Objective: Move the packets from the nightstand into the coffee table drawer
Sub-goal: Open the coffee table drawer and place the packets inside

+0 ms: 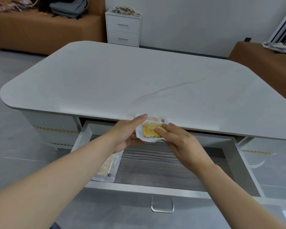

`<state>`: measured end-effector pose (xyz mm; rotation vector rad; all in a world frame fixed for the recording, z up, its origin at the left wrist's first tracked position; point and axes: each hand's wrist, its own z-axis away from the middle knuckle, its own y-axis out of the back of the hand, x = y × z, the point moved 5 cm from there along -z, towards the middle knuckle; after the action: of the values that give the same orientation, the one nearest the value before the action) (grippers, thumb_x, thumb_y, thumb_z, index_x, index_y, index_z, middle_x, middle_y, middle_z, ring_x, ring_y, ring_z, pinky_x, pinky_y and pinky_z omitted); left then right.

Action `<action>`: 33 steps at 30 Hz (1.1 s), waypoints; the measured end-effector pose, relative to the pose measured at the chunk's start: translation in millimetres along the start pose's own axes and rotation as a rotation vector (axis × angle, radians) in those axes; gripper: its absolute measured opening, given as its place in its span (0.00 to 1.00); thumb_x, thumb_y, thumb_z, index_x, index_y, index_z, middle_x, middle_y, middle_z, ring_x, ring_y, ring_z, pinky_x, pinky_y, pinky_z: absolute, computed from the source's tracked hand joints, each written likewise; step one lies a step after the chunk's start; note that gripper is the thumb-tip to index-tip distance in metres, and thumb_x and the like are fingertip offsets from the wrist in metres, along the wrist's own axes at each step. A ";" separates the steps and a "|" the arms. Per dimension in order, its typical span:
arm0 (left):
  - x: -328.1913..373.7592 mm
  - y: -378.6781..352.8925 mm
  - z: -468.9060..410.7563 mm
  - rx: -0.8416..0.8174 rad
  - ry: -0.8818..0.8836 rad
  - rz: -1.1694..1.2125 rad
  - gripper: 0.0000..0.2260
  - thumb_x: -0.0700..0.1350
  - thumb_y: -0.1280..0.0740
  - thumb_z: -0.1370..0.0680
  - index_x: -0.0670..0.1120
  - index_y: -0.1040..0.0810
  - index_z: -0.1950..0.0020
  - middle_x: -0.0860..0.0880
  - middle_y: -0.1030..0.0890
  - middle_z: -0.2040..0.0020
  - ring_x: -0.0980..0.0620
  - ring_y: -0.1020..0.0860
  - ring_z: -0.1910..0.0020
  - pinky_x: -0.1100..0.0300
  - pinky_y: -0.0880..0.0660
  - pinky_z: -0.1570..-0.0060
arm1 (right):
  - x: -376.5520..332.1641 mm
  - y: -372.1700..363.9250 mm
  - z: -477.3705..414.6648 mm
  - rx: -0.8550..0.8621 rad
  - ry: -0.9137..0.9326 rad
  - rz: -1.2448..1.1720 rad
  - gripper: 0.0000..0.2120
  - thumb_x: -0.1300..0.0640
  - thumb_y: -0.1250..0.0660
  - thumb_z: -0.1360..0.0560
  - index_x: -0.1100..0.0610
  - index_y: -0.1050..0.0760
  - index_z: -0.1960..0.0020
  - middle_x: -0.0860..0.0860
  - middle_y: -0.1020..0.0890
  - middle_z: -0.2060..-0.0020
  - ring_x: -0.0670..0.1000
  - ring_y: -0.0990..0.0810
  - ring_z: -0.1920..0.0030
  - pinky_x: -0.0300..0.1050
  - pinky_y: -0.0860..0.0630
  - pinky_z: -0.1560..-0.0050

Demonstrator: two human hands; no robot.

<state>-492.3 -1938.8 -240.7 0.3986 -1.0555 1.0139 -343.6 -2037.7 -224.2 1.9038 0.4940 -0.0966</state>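
Both hands hold a yellow packet [149,131] with a white border in the air over the open drawer [155,164], just below the near edge of the counter [122,76]. The left hand [127,134] grips the packet's left side: one of its fingers [141,117] lies straight along the top left corner, and the others curl in under the left edge. The right hand [182,144] pinches the right side, with its fingertips [160,130] close together and pressed down on the yellow face. Its thumb is hidden beneath. The packet lies between the two sets of fingers, tilted with its face up. Just past the right fingertips, a striped packet [157,119] with a barcode shows from behind the yellow one. Which fingers hold it cannot be told. Below the left fingers and nearer the person, a flat clear packet [106,167] lies on the grey wood-grain drawer bottom, against the left wall and touching the front wall. A clear handle [162,204] sits on the drawer front. Far beyond the fingers, across the counter, a white two-drawer nightstand [123,30] stands against the wall with a heap of packets [125,10] on top.
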 end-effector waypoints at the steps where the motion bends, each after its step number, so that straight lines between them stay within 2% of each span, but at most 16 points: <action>1: -0.6 1.8 -0.4 0.025 -0.011 0.001 0.15 0.49 0.31 0.24 0.39 0.20 0.45 0.41 0.16 0.53 0.47 0.17 0.59 0.57 0.19 0.60 | -3.7 -0.9 0.4 -0.009 -0.003 -0.006 0.20 0.64 0.37 0.23 0.52 0.27 0.33 0.53 0.23 0.37 0.59 0.26 0.36 0.51 0.24 0.40; 3: -3.2 7.0 -1.0 0.075 -0.021 -0.012 0.11 0.41 0.29 0.25 0.37 0.20 0.46 0.41 0.16 0.54 0.48 0.17 0.61 0.59 0.19 0.64 | -8.2 -2.8 2.3 -0.037 -0.024 -0.016 0.21 0.63 0.37 0.23 0.50 0.28 0.32 0.52 0.25 0.34 0.59 0.28 0.33 0.52 0.27 0.36; 6: -6.7 14.0 -0.5 0.114 -0.028 -0.022 0.09 0.37 0.29 0.27 0.37 0.19 0.48 0.39 0.16 0.51 0.44 0.16 0.56 0.52 0.18 0.55 | -11.9 -4.3 7.2 -0.091 -0.098 -0.016 0.23 0.55 0.37 0.22 0.46 0.35 0.28 0.49 0.34 0.27 0.55 0.40 0.26 0.52 0.36 0.29; 9: -6.2 25.9 1.3 0.185 -0.089 -0.134 0.11 0.37 0.27 0.28 0.37 0.19 0.47 0.40 0.16 0.51 0.40 0.17 0.50 0.43 0.22 0.46 | -5.3 -2.3 18.8 -0.216 -0.367 -0.208 0.42 0.46 0.29 0.28 0.36 0.53 0.25 0.38 0.52 0.24 0.40 0.47 0.27 0.43 0.38 0.30; 11: -4.6 34.6 2.8 0.208 -0.163 -0.257 0.12 0.40 0.25 0.29 0.37 0.19 0.48 0.41 0.16 0.51 0.40 0.18 0.48 0.42 0.23 0.43 | 5.1 -1.6 28.3 -0.252 -0.592 -0.449 0.52 0.42 0.24 0.36 0.35 0.56 0.25 0.36 0.46 0.27 0.39 0.37 0.31 0.44 0.34 0.33; 13: -4.8 36.0 5.6 0.179 -0.214 -0.390 0.11 0.41 0.25 0.29 0.39 0.19 0.50 0.43 0.16 0.51 0.43 0.18 0.48 0.44 0.24 0.42 | 8.8 -7.7 32.7 -0.261 -0.741 -0.707 0.53 0.37 0.23 0.40 0.40 0.50 0.24 0.41 0.31 0.31 0.43 0.26 0.37 0.49 0.27 0.36; 15: -9.5 32.3 6.6 0.134 -0.219 -0.466 0.10 0.42 0.26 0.29 0.41 0.18 0.49 0.46 0.15 0.51 0.46 0.18 0.49 0.48 0.24 0.42 | 9.6 -20.5 32.4 -0.233 -0.822 -0.906 0.49 0.38 0.23 0.40 0.48 0.42 0.26 0.47 0.21 0.40 0.47 0.19 0.44 0.51 0.22 0.42; 17: -18.5 27.7 4.4 0.104 -0.195 -0.495 0.08 0.41 0.26 0.28 0.43 0.17 0.49 0.48 0.15 0.52 0.50 0.18 0.50 0.51 0.23 0.43 | 9.4 -33.6 28.2 -0.216 -0.867 -0.989 0.35 0.47 0.24 0.34 0.54 0.33 0.32 0.52 0.16 0.48 0.51 0.16 0.49 0.52 0.20 0.45; 20: -34.5 25.8 -3.6 0.117 -0.152 -0.533 0.07 0.42 0.27 0.27 0.42 0.17 0.51 0.47 0.15 0.52 0.49 0.18 0.51 0.51 0.23 0.44 | 15.2 -49.7 25.0 -0.220 -0.945 -0.948 0.18 0.58 0.26 0.29 0.59 0.24 0.41 0.54 0.14 0.55 0.52 0.15 0.55 0.46 0.18 0.54; 22: -43.0 28.3 -8.8 0.163 -0.123 -0.627 0.09 0.46 0.27 0.27 0.41 0.19 0.58 0.46 0.17 0.58 0.49 0.20 0.58 0.56 0.25 0.54 | 22.2 -61.7 27.3 -0.263 -1.006 -0.894 0.12 0.60 0.28 0.28 0.60 0.21 0.45 0.54 0.14 0.56 0.52 0.15 0.57 0.44 0.19 0.58; 24: -49.4 31.2 -11.5 0.221 -0.084 -0.720 0.15 0.50 0.28 0.26 0.43 0.27 0.66 0.48 0.27 0.69 0.50 0.30 0.68 0.58 0.35 0.65 | 27.9 -73.8 30.8 -0.310 -1.068 -0.860 0.08 0.61 0.29 0.26 0.60 0.21 0.48 0.56 0.15 0.55 0.54 0.16 0.55 0.49 0.18 0.53; 25: -52.5 33.3 -13.1 0.235 -0.063 -0.751 0.16 0.52 0.30 0.26 0.45 0.29 0.66 0.48 0.33 0.71 0.49 0.34 0.69 0.59 0.38 0.66 | 30.1 -79.4 32.1 -0.324 -1.096 -0.846 0.07 0.61 0.30 0.26 0.61 0.21 0.49 0.57 0.15 0.54 0.56 0.16 0.55 0.50 0.18 0.51; 27: -57.6 38.3 -15.7 0.234 -0.022 -0.786 0.13 0.53 0.32 0.24 0.46 0.26 0.62 0.47 0.33 0.69 0.48 0.31 0.67 0.60 0.34 0.63 | 34.4 -89.1 33.4 -0.328 -1.144 -0.808 0.07 0.63 0.31 0.26 0.63 0.21 0.49 0.59 0.16 0.53 0.56 0.17 0.56 0.50 0.19 0.52; 29: -59.3 45.6 -18.5 0.248 -0.003 -0.806 0.10 0.52 0.32 0.25 0.45 0.23 0.57 0.46 0.24 0.62 0.45 0.22 0.59 0.58 0.24 0.53 | 39.0 -96.4 34.3 -0.315 -1.181 -0.747 0.07 0.64 0.32 0.25 0.64 0.22 0.48 0.59 0.17 0.53 0.56 0.18 0.57 0.49 0.19 0.54; 31: -58.8 52.9 -19.1 0.276 0.005 -0.842 0.13 0.51 0.31 0.25 0.44 0.21 0.47 0.47 0.20 0.51 0.46 0.21 0.48 0.55 0.24 0.45 | 43.1 -100.8 36.0 -0.307 -1.211 -0.680 0.08 0.65 0.32 0.25 0.64 0.22 0.47 0.59 0.17 0.54 0.56 0.18 0.57 0.49 0.18 0.55; 33: -59.1 55.4 -19.2 0.265 0.019 -0.826 0.14 0.50 0.30 0.25 0.43 0.21 0.44 0.46 0.19 0.48 0.47 0.21 0.46 0.52 0.23 0.43 | 45.1 -104.7 37.3 -0.324 -1.227 -0.648 0.08 0.63 0.32 0.25 0.64 0.22 0.47 0.59 0.17 0.54 0.57 0.17 0.56 0.51 0.18 0.54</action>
<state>-535.8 -1926.1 -310.5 0.9455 -0.6298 0.4031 -336.4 -2027.0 -343.5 1.0072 0.2100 -1.4069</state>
